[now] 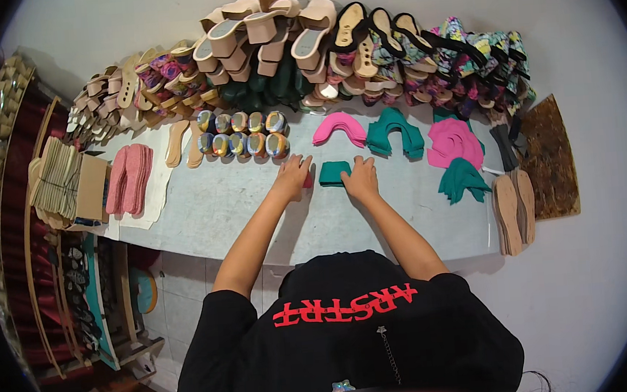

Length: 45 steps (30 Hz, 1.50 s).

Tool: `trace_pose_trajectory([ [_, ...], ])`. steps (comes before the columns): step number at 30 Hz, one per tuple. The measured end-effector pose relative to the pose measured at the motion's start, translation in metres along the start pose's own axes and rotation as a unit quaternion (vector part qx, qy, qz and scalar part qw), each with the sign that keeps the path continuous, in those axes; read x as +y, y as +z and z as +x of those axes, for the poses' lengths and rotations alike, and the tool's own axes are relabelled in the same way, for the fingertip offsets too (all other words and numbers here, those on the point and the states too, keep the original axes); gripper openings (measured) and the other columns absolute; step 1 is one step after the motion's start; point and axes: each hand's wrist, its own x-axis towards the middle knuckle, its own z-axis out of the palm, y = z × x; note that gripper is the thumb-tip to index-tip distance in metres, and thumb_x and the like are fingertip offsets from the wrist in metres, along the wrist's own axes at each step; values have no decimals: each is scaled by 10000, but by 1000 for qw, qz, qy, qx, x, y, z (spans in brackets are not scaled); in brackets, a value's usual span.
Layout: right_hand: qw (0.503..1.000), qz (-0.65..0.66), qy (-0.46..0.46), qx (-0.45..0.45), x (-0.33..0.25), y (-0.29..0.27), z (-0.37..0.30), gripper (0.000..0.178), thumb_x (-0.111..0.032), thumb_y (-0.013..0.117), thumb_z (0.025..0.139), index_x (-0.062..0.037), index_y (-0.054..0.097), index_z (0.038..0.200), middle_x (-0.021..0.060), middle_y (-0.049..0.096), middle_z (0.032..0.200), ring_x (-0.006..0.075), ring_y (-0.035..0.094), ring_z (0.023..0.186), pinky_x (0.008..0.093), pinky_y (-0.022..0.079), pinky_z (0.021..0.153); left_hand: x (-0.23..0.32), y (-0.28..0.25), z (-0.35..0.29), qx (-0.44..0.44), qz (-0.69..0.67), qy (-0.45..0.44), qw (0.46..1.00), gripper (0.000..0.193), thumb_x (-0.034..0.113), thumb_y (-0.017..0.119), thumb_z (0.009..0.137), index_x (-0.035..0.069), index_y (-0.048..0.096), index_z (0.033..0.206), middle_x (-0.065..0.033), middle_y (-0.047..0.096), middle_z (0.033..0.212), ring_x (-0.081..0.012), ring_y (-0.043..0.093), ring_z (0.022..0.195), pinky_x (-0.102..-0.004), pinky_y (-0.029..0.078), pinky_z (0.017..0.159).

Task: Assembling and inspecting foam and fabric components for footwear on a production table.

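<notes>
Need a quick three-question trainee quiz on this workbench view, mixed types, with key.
1. True or false: the right hand is touching the green stack.
2. Immediately left of the green arched pieces lie: A) a brown board; B) pink arched pieces; C) a cardboard box.
3. Short answer: which hand is nearer the tan soles at far right?

Key: 1 true; 2 B; 3 right hand.

Head-worn fisheye, looking down, hands (295, 177) (361, 178) near mid-frame
</notes>
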Motion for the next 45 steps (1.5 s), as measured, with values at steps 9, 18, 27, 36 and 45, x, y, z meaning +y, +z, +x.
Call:
trace_pose_trajectory([
  [9,932,-10,179,314,138,-66,-22,531,-244,665,676,-58,442,1121,174,390,1097,342,431,989,431,382,814,83,-18,27,133,-121,116,977,806,66,724,570,83,323,1268,-193,283,1314,-375,289,1224,-452,291,995],
  [18,901,26,297,315,247,-100,-18,604,-215,668,684,-103,401,1214,163,339,1174,347,368,1062,450,324,885,181,28,82,45,-238,248,938,492,136,655,662,104,482,1122,-198,361,1243,-377,336,1159,-427,303,968],
  [27,970,-111,159,149,300,-148,-17,429,-74,685,634,-113,534,1033,66,504,1009,286,421,1032,456,313,842,276,84,147,-38,-260,117,958,584,298,662,677,4,483,1148,-192,483,1112,-375,411,1064,-425,389,882],
  [36,962,187,14,197,319,-167,-54,185,-57,666,656,30,577,794,100,534,687,204,504,615,307,415,598,349,73,180,-6,-185,-115,976,600,428,707,652,7,498,1026,-161,518,1066,-315,482,1023,-423,416,828],
  [45,870,433,170,165,342,-175,-80,152,-152,552,849,-27,587,927,6,546,642,63,491,554,195,376,493,358,82,181,57,-261,-134,954,429,253,744,611,42,501,895,-150,550,942,-328,524,906,-394,428,747],
])
